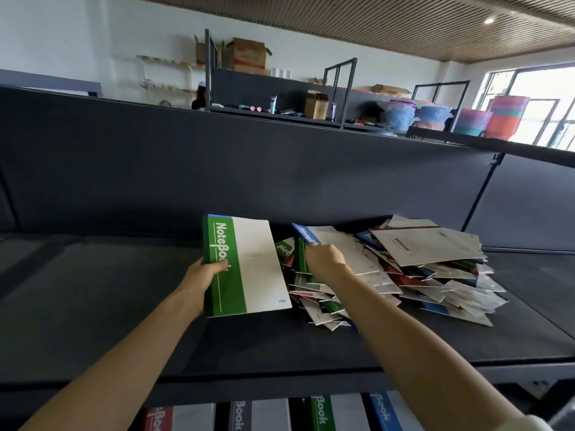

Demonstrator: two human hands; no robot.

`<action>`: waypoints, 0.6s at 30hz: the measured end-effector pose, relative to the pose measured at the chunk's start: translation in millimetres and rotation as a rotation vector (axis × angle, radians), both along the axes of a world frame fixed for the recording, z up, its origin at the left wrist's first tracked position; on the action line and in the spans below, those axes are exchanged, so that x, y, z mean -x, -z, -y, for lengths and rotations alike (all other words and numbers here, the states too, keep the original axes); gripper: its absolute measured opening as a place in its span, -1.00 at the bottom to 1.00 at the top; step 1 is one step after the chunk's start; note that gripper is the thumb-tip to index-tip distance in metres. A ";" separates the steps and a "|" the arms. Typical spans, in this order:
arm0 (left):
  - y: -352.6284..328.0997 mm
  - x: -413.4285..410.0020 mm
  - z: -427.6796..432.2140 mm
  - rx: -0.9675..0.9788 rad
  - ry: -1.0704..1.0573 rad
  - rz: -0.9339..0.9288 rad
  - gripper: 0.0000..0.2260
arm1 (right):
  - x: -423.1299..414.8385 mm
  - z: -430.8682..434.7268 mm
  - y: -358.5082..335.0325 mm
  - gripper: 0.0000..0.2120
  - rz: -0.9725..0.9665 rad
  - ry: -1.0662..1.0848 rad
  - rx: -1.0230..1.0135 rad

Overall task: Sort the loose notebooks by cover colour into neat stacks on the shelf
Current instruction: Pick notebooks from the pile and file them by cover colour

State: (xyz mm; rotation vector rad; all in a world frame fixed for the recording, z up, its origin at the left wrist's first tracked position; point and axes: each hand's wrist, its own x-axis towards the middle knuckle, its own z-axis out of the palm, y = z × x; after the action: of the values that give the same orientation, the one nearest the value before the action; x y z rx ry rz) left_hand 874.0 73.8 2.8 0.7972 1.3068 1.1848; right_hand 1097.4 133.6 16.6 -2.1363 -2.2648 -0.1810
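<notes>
Our left hand (208, 272) pinches a green notebook (242, 265) by its spine edge, thumb on the cover and fingers beneath, holding it tilted above the dark shelf (93, 290). Its long axis runs near to far, spine to the left. Just right of it, our right hand (325, 259) is closed on the near corner of a blue notebook (306, 233) at the left edge of the loose pile (404, 275), with another green cover showing beneath that hand. The pile spreads away to the right, so the right hand is the nearer one for picking; the bare shelf lies to the left, on the left hand's side. We judge that a green stack belongs there, so the held notebook must travel left and down, away from the pile.
</notes>
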 end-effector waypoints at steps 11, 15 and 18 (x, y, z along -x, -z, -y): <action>-13.9 -36.0 -15.1 -0.018 -0.023 0.393 -0.69 | 111.5 69.4 -32.6 -0.58 0.056 -0.353 -0.076; -1.2 -12.6 -10.7 -0.061 -0.015 0.164 -0.73 | 94.4 51.1 -31.1 -0.68 -0.114 -0.376 0.041; 3.3 -0.9 -9.0 -0.011 -0.047 0.135 -0.80 | 52.7 15.9 -21.9 -0.64 -0.303 -0.009 0.045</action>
State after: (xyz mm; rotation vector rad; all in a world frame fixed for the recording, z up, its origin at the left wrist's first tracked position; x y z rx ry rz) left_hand 874.9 82.9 -0.4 0.6858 1.2145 1.2627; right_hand 1044.7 117.7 38.5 -2.0111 -2.1216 0.1840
